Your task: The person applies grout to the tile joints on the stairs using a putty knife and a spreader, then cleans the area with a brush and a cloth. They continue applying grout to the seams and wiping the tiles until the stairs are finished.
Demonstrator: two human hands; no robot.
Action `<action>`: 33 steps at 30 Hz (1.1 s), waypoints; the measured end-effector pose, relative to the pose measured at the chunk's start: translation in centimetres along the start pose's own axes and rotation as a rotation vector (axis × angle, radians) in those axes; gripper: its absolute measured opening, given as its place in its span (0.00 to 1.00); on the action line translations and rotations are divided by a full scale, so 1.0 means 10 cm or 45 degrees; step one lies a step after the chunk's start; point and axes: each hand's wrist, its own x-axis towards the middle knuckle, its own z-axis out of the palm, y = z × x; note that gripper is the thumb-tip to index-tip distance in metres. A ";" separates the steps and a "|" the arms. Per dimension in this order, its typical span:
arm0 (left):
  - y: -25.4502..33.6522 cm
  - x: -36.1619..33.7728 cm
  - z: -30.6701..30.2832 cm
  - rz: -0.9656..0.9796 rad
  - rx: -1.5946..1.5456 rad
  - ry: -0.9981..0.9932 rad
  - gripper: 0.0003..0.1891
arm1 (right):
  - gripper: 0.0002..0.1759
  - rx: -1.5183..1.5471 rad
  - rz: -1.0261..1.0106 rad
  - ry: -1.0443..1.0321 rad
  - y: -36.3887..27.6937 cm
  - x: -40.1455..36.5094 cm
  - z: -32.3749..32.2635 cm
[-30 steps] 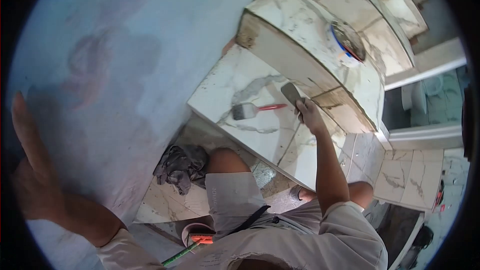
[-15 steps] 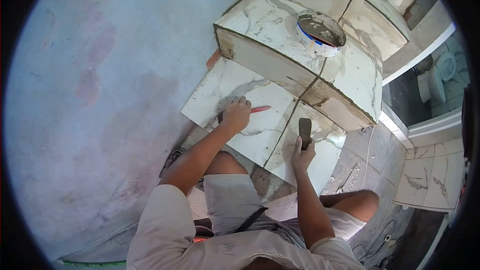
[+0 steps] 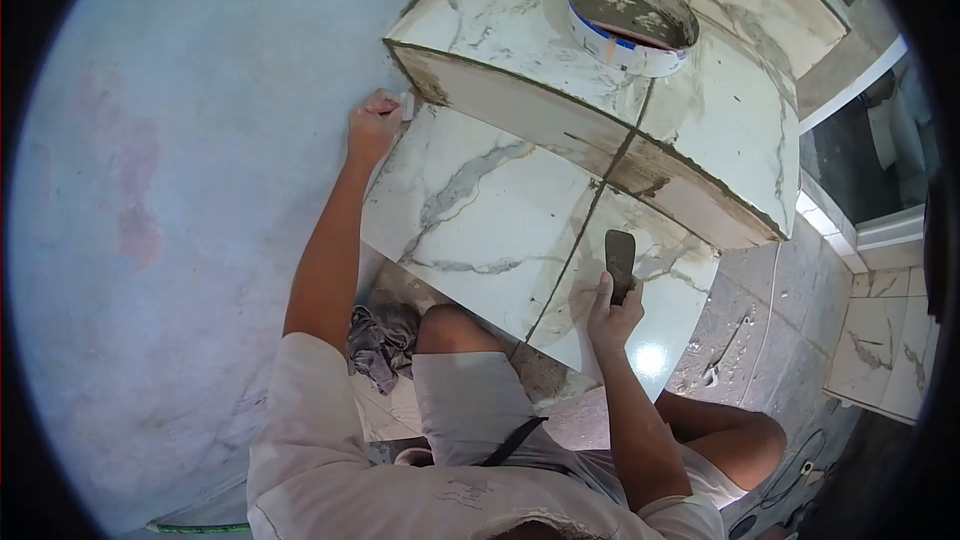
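My left hand (image 3: pixel 374 126) is closed round the red handle of a small scraper with a pale flat blade (image 3: pixel 407 105). The blade is at the corner where the blue wall meets the marbled step tiles. My right hand (image 3: pixel 615 316) grips a dark, flat tool with a rounded end (image 3: pixel 620 252), held over the lower tread tile (image 3: pixel 660 260). On the upper tread stands a shallow white tub (image 3: pixel 640 58) holding grey paste, with something red along its inner front side. A dark joint line (image 3: pixel 570 260) runs between the two lower tread tiles.
The blue plastered wall (image 3: pixel 220 190) borders the steps on the left. A crumpled grey cloth (image 3: pixel 382 345) lies by my knee. Dusty grey floor (image 3: pixel 745 320) with debris and a cable is at the right, near a doorway (image 3: pixel 880 150).
My left hand has moved up and left from the lower tread to the wall corner, carrying the red-handled scraper. My right hand stays over the right tile. The view has shifted slightly.
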 end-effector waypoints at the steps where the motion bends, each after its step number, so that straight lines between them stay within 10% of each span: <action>1: -0.14 0.07 0.06 0.004 0.004 -0.012 0.06 | 0.16 -0.026 0.004 -0.010 0.00 0.00 0.00; 4: -0.21 0.18 0.17 0.456 0.555 -0.068 0.06 | 0.16 -0.042 0.043 -0.040 0.02 -0.01 -0.01; 6: -0.08 0.23 0.27 -0.006 0.482 -0.094 0.08 | 0.16 -0.033 0.078 -0.063 0.03 -0.02 -0.01; 12: 0.17 0.34 0.09 -0.002 1.160 -0.457 0.09 | 0.15 -0.019 0.043 -0.082 0.01 -0.01 -0.03; 22: -0.19 0.26 0.21 0.045 0.643 -0.079 0.13 | 0.15 -0.078 -0.035 -0.050 0.03 -0.01 -0.01; 25: -0.20 -0.03 0.09 0.182 0.783 -0.217 0.13 | 0.15 -0.072 -0.032 -0.037 0.03 -0.01 0.01; 27: 0.05 -0.14 -0.15 -0.167 1.261 -0.554 0.11 | 0.15 -0.059 -0.017 -0.041 0.06 0.00 0.00; 33: 0.48 -0.04 -0.33 0.049 0.741 -0.466 0.06 | 0.15 -0.032 0.000 -0.066 -0.01 0.00 0.01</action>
